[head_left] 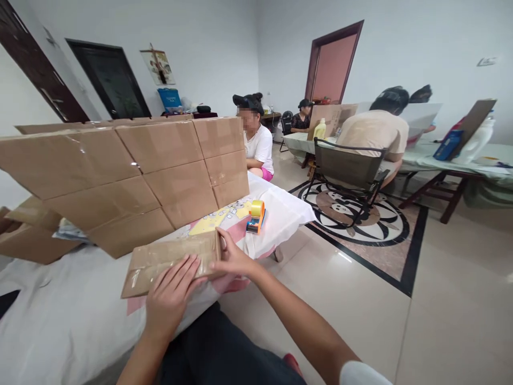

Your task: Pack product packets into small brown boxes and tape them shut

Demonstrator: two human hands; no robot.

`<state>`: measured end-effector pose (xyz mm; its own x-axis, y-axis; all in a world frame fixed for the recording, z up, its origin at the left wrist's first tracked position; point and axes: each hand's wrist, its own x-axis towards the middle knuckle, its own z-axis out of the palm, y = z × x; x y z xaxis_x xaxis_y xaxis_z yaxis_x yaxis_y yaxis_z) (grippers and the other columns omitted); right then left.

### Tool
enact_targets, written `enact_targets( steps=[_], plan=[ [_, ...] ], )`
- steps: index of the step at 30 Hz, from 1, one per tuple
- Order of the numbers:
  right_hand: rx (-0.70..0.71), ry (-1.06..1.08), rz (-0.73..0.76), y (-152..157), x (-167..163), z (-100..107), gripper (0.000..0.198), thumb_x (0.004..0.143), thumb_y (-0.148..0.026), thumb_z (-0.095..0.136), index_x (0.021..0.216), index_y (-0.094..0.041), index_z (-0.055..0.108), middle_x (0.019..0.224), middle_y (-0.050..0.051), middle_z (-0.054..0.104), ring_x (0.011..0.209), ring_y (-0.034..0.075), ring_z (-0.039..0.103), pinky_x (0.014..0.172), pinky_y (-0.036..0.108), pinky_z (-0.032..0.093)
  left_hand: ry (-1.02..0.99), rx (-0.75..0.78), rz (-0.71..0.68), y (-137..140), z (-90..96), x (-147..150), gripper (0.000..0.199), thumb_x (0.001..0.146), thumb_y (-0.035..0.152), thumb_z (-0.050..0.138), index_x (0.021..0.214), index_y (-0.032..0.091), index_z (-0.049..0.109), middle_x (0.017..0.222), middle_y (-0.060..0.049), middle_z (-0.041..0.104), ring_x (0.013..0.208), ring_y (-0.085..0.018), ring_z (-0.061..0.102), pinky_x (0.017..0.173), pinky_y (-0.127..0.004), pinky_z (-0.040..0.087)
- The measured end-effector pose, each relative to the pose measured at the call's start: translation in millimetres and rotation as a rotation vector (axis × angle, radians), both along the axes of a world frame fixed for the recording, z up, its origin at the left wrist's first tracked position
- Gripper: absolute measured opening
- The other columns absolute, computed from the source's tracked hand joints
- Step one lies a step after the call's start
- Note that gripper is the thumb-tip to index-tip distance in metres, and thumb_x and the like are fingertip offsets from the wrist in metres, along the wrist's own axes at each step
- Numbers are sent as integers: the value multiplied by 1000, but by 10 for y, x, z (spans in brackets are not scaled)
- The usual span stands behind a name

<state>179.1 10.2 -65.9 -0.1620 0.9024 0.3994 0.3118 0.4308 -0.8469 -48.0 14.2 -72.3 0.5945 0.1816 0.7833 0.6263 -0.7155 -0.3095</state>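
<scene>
A small taped cardboard box lies on the cloth-covered table in front of me. Across its near top edge, my left hand rests flat with the fingers stretched out. My right hand grips the box's right end, thumb on the near side and fingers at the far corner. Just beyond that hand stands an orange and blue tape dispenser with a roll of yellowish tape. Behind the box rises a wall of joined, taped cardboard boxes.
The white patterned tablecloth hangs over the table's right edge. Open cardboard lies at the left. Beyond the cardboard wall sits a person in a white shirt. Another person sits in a folding chair by a second table with bottles.
</scene>
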Motion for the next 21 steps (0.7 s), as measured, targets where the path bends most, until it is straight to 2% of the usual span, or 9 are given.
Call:
enact_targets(
  steps=[2, 5, 8, 11, 14, 17, 19, 21],
  plan=[
    [121, -92, 99, -237, 27, -96, 126, 64, -47, 86, 160, -24, 8, 160, 16, 27, 150, 28, 29, 121, 43, 32, 43, -15, -22, -117, 4, -135, 55, 97, 35, 63, 148, 17, 51, 129, -9, 72, 115, -28, 70, 103, -39, 44],
    [216, -246, 58, -440, -26, -186, 130, 57, -47, 88, 160, -25, 11, 154, 17, 28, 149, 34, 26, 123, 51, 27, 83, -19, -35, -270, 57, -230, 55, 98, 36, 61, 149, 16, 51, 126, -9, 74, 113, -27, 70, 107, -39, 42],
    [199, -211, -40, -580, -66, -250, 117, 54, -43, 87, 154, -29, 27, 150, 15, 28, 147, 35, 29, 119, 50, 36, 90, -6, -9, -382, 92, -233, 52, 96, 33, 65, 145, 18, 55, 121, -6, 76, 107, -25, 73, 109, -38, 41],
    [158, -95, -123, -817, 126, -263, 103, 55, -37, 86, 144, -36, 36, 150, 12, 28, 144, 32, 38, 110, 41, 48, 17, 4, 80, -393, -13, -271, 55, 89, 23, 71, 142, 28, 57, 118, -3, 77, 109, -27, 72, 107, -43, 45],
    [175, -103, -368, -1162, 629, -196, 94, 61, -35, 82, 143, -39, 36, 149, 12, 32, 140, 33, 45, 102, 43, 55, -111, -80, 225, -257, -284, -361, 60, 86, 22, 70, 143, 29, 53, 129, -8, 72, 125, -32, 64, 104, -50, 48],
    [349, -193, -744, -1419, 1316, -66, 87, 69, -36, 78, 145, -37, 36, 133, 13, 46, 140, 37, 41, 107, 57, 49, -47, -354, 350, -80, -623, -395, 49, 95, 35, 54, 142, 23, 51, 137, -14, 66, 132, -34, 58, 104, -52, 47],
    [446, -252, -970, -1409, 1767, 22, 94, 66, -41, 83, 146, -40, 34, 135, 13, 42, 137, 38, 43, 101, 59, 52, 42, -510, 435, -17, -809, -363, 50, 98, 40, 41, 143, 19, 49, 141, -16, 63, 133, -37, 56, 103, -55, 45],
    [387, -281, -1086, -1208, 2147, 69, 96, 65, -47, 84, 147, -41, 33, 144, 14, 35, 140, 39, 39, 91, 54, 58, 84, -580, 502, -8, -919, -310, 54, 99, 41, 34, 147, 18, 44, 145, -16, 60, 133, -38, 55, 103, -57, 44]
  ],
)
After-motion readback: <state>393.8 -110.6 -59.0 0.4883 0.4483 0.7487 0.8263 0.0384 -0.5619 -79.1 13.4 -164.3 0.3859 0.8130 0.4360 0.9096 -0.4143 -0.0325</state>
